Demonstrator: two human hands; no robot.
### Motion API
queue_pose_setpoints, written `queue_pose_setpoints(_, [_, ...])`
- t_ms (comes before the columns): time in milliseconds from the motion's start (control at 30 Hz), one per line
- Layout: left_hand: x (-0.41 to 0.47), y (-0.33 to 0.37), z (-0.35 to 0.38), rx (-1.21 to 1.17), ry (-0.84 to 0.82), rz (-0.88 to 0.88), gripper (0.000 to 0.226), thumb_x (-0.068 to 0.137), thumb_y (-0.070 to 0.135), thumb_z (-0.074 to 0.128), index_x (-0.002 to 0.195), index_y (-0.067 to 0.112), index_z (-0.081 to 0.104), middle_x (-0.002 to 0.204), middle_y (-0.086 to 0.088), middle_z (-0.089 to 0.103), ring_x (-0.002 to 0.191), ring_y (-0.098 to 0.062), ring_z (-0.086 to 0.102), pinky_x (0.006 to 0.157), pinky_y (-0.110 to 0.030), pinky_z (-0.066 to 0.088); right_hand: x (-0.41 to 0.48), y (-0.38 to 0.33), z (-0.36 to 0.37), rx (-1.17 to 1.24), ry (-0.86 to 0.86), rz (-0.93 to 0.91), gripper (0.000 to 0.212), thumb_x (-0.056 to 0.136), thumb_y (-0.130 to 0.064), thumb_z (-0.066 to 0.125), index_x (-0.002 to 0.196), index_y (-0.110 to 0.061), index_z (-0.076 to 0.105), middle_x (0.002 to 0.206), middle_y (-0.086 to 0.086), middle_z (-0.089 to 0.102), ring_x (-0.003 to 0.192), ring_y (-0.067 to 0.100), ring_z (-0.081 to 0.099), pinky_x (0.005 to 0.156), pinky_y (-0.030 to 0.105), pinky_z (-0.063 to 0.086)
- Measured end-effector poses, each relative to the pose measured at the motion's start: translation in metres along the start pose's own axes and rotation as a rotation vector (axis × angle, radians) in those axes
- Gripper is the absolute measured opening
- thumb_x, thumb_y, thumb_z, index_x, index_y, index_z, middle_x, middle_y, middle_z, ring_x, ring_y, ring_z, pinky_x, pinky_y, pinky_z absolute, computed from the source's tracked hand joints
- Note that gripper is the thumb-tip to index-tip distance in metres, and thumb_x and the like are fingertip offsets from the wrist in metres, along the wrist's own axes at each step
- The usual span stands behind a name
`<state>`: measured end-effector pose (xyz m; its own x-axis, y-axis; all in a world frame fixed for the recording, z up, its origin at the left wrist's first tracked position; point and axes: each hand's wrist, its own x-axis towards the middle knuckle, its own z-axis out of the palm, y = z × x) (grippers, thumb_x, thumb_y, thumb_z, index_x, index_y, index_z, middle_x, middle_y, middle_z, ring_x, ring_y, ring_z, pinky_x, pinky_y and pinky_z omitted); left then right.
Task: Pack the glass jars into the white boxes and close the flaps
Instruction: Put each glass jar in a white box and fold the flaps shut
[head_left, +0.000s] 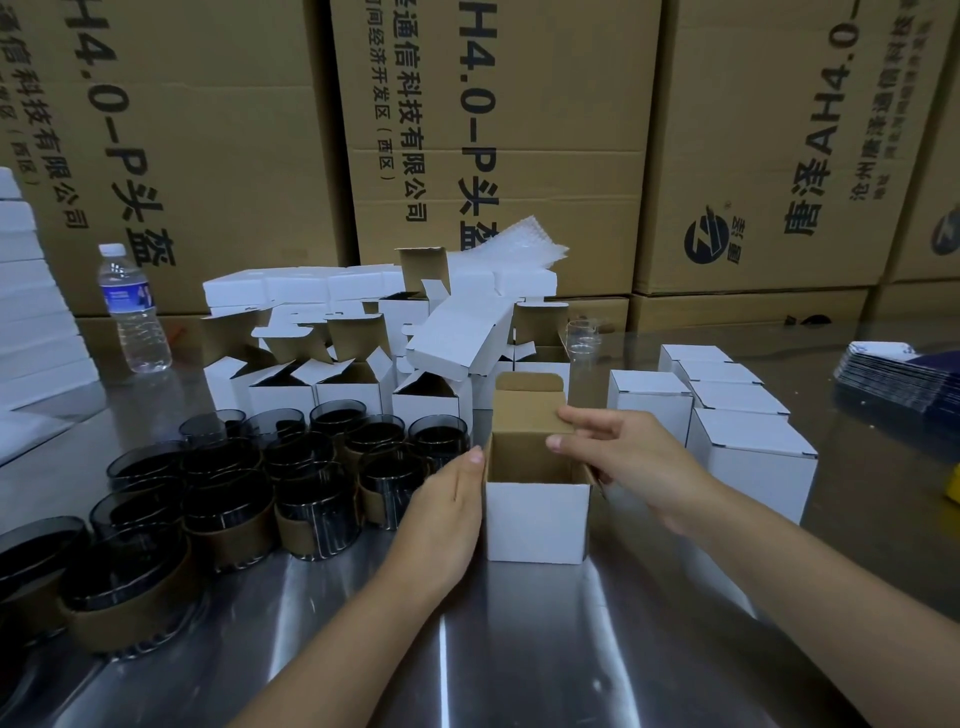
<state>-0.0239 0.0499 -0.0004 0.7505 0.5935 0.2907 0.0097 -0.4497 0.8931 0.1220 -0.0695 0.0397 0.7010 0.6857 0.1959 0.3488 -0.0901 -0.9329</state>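
A: Where do we stand? The open white box (537, 519) sits near the front edge of the table (519, 649), about mid-width. Its lid flap (524, 410) stands upright at the back, and we see only brown card inside, no jar.

B: Agreed. The left hand (447, 512) lies flat against the box's left wall with straight fingers, bracing and gripping nothing. The right hand (608, 447) reaches over the right rim, fingers nearly straight and tips resting on the flap. The thumb is hidden; we see it holding nothing.

A: So our reading is: box being opened up and squared, jar next.

B: Likely. The glass jars (311, 499), dark with brown sleeves, crowd the table's left side, the nearest just beside the left hand. We would push the flap well back so the mouth is clear, and check that the side tabs are not folded inward.

A: And pick the nearest jar, lifting it straight up. They stand touching, so a sideways pull could knock the neighbours.

B: Lower it upright with the sleeve on, the other hand steadying the box. The closed boxes (748, 457) along the right side show where it goes afterwards.
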Motion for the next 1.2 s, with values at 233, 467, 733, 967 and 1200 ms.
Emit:
queue_pose_setpoints(233, [0.002, 0.001, 0.002, -0.068, -0.065, 0.017, 0.044, 0.105, 0.026, 0.027, 0.147, 0.039, 0.029, 0.148, 0.013, 0.041, 0.136, -0.005, 0.037, 0.117, -0.036, 0.026, -0.002, 0.002, 0.0, -0.12, 0.001, -0.053, 0.014, 0.083, -0.043, 0.067, 0.095, -0.037, 0.07, 0.112, 0.014, 0.067, 0.107, 0.025, 0.059, 0.089, 0.016, 0.044])
queue_pose_setpoints(467, [0.002, 0.006, 0.001, -0.098, -0.113, -0.075, 0.04, 0.097, 0.045, 0.022, 0.133, 0.063, 0.017, 0.137, 0.021, 0.04, 0.128, 0.0, 0.037, 0.108, -0.026, 0.026, -0.004, 0.001, 0.006, -0.201, -0.037, -0.089, 0.017, 0.089, -0.044, 0.056, 0.086, -0.031, 0.066, 0.108, 0.002, 0.058, 0.099, 0.001, 0.054, 0.083, 0.008, 0.037])
queue_pose_setpoints(733, [-0.009, 0.007, -0.003, 0.013, -0.222, -0.039, 0.126, 0.044, 0.07, 0.073, 0.148, 0.041, 0.008, 0.154, 0.018, 0.019, 0.134, -0.001, 0.035, 0.113, -0.029, 0.032, -0.01, 0.01, 0.016, -0.193, -0.001, -0.083, 0.03, 0.099, -0.035, 0.038, 0.074, -0.021, 0.045, 0.08, 0.001, 0.046, 0.08, 0.012, 0.043, 0.072, 0.029, 0.03])
queue_pose_setpoints(967, [-0.008, 0.007, -0.006, 0.074, -0.196, -0.033, 0.103, 0.039, 0.063, 0.079, 0.126, 0.049, 0.026, 0.131, 0.011, 0.045, 0.117, -0.004, 0.05, 0.104, -0.032, 0.044, -0.014, 0.012, 0.022, -0.186, 0.08, -0.194, 0.031, 0.101, -0.024, 0.036, 0.072, -0.012, 0.038, 0.068, -0.001, 0.039, 0.065, 0.01, 0.036, 0.066, 0.035, 0.029])
queue_pose_setpoints(1200, [-0.007, 0.008, -0.005, 0.035, -0.199, -0.032, 0.12, 0.038, 0.06, 0.08, 0.142, 0.034, 0.026, 0.134, 0.009, 0.048, 0.12, -0.006, 0.051, 0.105, -0.032, 0.043, -0.007, 0.008, 0.016, -0.247, -0.037, -0.143, 0.033, 0.1, -0.027, 0.037, 0.069, -0.018, 0.045, 0.072, -0.001, 0.048, 0.074, 0.016, 0.045, 0.07, 0.033, 0.034])
